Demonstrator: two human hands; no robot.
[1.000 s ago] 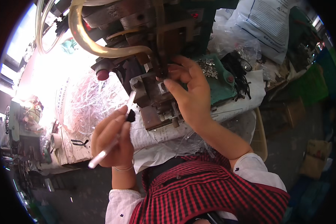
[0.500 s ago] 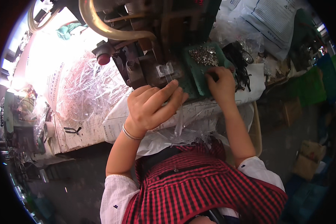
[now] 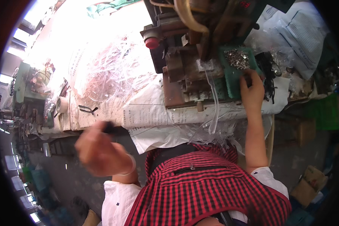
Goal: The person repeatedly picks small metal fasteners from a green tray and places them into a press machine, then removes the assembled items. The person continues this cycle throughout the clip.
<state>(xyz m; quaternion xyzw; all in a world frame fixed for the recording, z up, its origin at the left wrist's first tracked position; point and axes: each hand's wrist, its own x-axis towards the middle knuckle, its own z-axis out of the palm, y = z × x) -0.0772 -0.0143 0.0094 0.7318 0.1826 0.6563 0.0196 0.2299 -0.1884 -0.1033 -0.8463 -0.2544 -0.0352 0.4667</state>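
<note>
My left hand [image 3: 103, 153] is raised over the front edge of the bench on the left, smeared by motion, so its fingers cannot be read. At the green tray [image 3: 232, 89], my right hand [image 3: 253, 90] has its fingers curled and pinched just below a heap of small shiny metal pieces [image 3: 237, 59]. Whatever sits between those fingertips is too small to make out. From the bench machine [image 3: 180, 64], a clear plastic strip [image 3: 216, 103] hangs down over the front edge, apart from both hands.
A red push button [image 3: 151, 42] juts from the machine's left side. Beyond it lies a pile of clear plastic strips [image 3: 109, 71]. Black-handled pliers [image 3: 87, 109] and a tape roll [image 3: 62, 104] rest at the left. Black cords [image 3: 266, 75] and plastic bags [image 3: 297, 41] lie right of the tray.
My left hand has let go of the clear strip at the machine and swung down to the left. My right hand stays at the green tray. The whole view has shifted left.
</note>
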